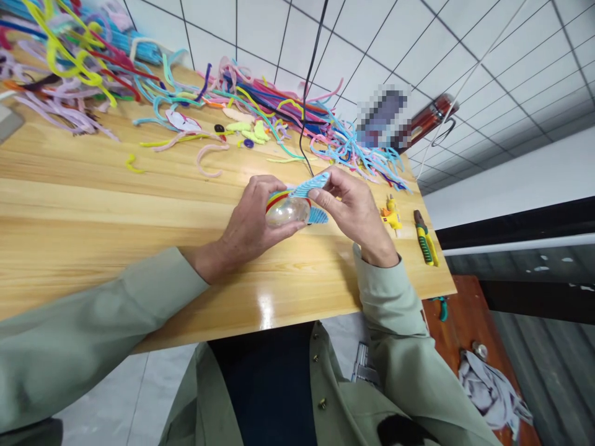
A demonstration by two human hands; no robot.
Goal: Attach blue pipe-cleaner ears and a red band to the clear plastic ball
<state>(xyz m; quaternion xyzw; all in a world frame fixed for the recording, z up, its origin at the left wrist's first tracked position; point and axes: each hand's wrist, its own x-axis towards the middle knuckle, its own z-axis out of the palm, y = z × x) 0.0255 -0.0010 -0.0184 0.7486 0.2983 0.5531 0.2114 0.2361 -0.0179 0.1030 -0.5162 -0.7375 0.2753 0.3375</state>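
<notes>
Above the wooden table, my left hand (253,220) is wrapped round a clear, shiny rounded piece (288,211) edged with red, yellow and blue strips. My right hand (349,207) pinches a light blue ribbed flap (310,185) between thumb and fingers at the piece's upper right. A second blue ribbed flap (318,215) sticks out just below it, outside the fingers. The flaps look made of fuzzy craft stems laid side by side. The left fingers hide the far left end of the piece.
Heaps of coloured pipe cleaners (279,105) line the table's back edge. Pliers (424,238) and a small yellow figure (391,214) lie at the right. A black cable (304,111) hangs down behind my hands. A red cylindrical flask (430,121) stands at the back right.
</notes>
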